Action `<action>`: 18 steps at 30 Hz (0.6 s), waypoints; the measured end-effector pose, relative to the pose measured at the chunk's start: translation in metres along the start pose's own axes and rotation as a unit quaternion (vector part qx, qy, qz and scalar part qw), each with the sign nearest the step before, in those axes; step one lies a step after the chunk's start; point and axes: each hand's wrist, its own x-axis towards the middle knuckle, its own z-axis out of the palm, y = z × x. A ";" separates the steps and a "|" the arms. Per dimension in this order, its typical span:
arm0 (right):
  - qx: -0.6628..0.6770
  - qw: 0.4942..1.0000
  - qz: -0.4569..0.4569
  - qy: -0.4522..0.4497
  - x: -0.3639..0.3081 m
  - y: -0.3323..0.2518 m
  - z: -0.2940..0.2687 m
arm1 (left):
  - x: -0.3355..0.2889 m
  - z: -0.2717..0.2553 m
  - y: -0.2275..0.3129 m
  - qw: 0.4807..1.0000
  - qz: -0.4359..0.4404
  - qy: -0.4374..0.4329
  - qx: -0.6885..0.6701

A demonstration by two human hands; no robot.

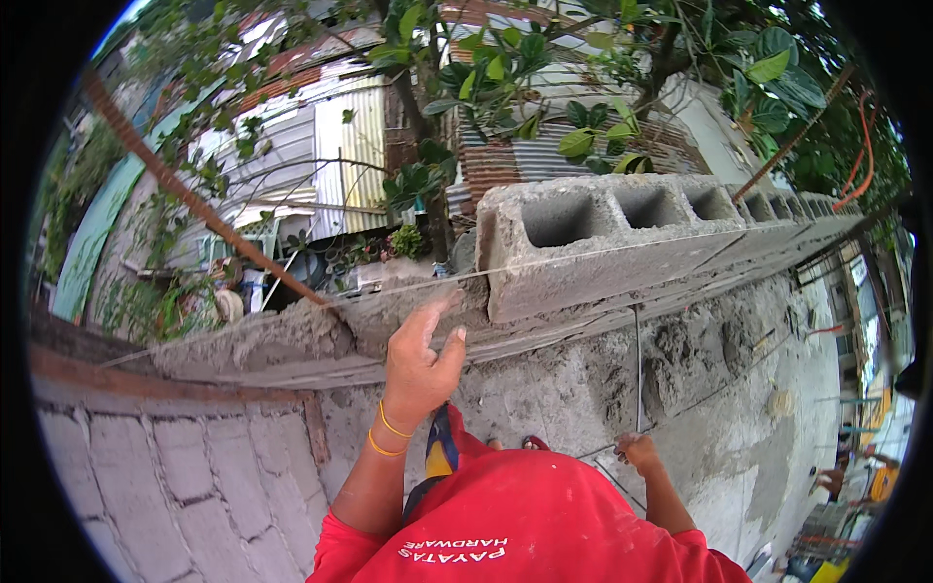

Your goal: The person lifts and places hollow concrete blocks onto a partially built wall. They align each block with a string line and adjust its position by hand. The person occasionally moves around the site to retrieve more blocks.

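Observation:
My left hand [425,352], with two yellow bands at its wrist, is open with its thumb apart. Its fingertips reach the grey mortar [389,309] on top of the wall, just left of the end of a hollow concrete block [612,267]. Whether they touch the mortar, I cannot tell. Lower right, my right hand [637,450] is closed around the near end of a thin metal rod [639,374], which extends toward the wall. A taut string [457,279] runs along the wall, passing the block's upper side.
More hollow blocks [777,206] continue the course to the right. Rusty bars [209,219] slant up at the left. Wet mortar [680,364] lies in heaps on the floor by the wall. Beyond stand corrugated roofs [350,146] and leafy branches. A block wall [185,457] shows lower left.

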 end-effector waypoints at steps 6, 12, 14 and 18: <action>-0.076 0.988 -0.110 -0.080 0.055 0.006 -0.039 | -0.164 0.032 0.008 0.966 -0.255 0.035 -0.019; -0.206 0.952 -0.133 -0.183 0.075 0.002 -0.038 | -0.339 0.032 0.045 0.779 -0.390 0.279 -0.403; -0.236 0.942 -0.128 -0.203 0.079 -0.006 -0.017 | -0.384 0.023 0.059 0.779 -0.377 0.297 -0.403; -0.265 0.924 -0.127 -0.246 0.081 -0.020 0.021 | -0.498 0.019 0.063 0.715 -0.345 0.368 -0.484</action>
